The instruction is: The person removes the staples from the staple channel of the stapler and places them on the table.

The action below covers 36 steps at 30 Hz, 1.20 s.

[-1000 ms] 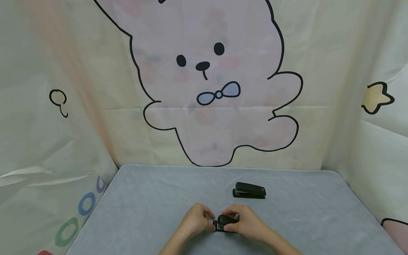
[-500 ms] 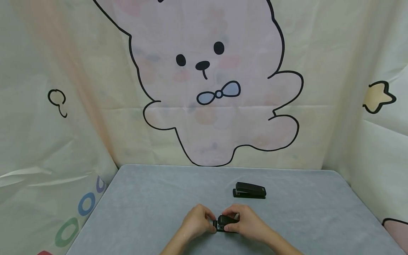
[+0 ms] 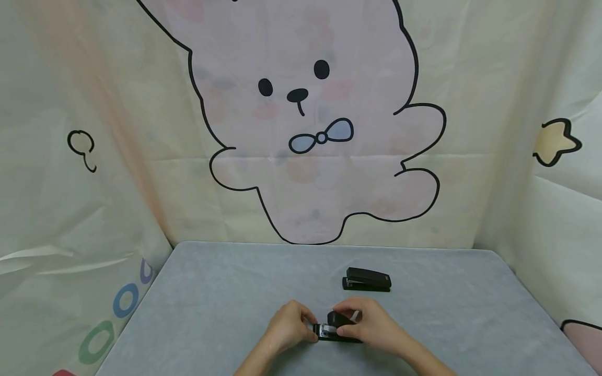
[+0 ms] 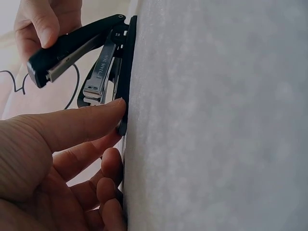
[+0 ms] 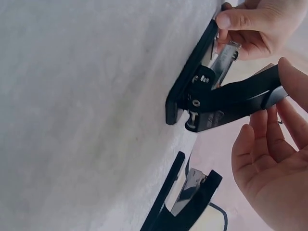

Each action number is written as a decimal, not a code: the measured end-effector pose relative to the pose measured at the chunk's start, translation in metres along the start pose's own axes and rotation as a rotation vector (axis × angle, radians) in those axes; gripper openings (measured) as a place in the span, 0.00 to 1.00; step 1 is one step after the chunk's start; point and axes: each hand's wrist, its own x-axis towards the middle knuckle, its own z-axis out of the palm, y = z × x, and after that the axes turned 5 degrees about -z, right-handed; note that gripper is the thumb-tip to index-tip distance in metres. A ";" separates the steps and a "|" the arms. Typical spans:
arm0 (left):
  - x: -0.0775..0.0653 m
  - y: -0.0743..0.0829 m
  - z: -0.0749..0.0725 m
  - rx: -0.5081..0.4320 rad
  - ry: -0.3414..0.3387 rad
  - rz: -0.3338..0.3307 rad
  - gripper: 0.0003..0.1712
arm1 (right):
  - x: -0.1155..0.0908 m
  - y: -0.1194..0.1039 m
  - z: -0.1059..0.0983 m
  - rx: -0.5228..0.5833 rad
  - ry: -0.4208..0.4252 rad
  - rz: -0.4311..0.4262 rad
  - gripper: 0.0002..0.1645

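Observation:
A black stapler (image 3: 345, 339) lies near the front of the table, its top cover (image 4: 79, 41) swung up from the base. Between cover and base shows the silver staple magazine (image 4: 101, 72), also raised off the base. My left hand (image 3: 289, 325) pinches the left end of the base between thumb and index finger. The right hand (image 3: 371, 324) holds the free end of the lifted cover, thumb on one side and fingertips on the other, as the right wrist view shows. Whether staples sit in the magazine is too small to tell.
A second black stapler (image 3: 367, 280) rests on the grey cloth-covered table (image 3: 235, 282), behind the right hand. Cloth walls with cartoon drawings (image 3: 320, 183) stand at the back and both sides.
My right hand has moved up and to the right, lifting the stapler's cover and baring the silver magazine. The left hand keeps its pinch on the base. The second stapler stays put.

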 end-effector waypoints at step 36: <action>0.001 0.002 0.001 0.023 0.000 -0.037 0.16 | -0.045 0.016 -0.048 0.116 0.054 0.112 0.29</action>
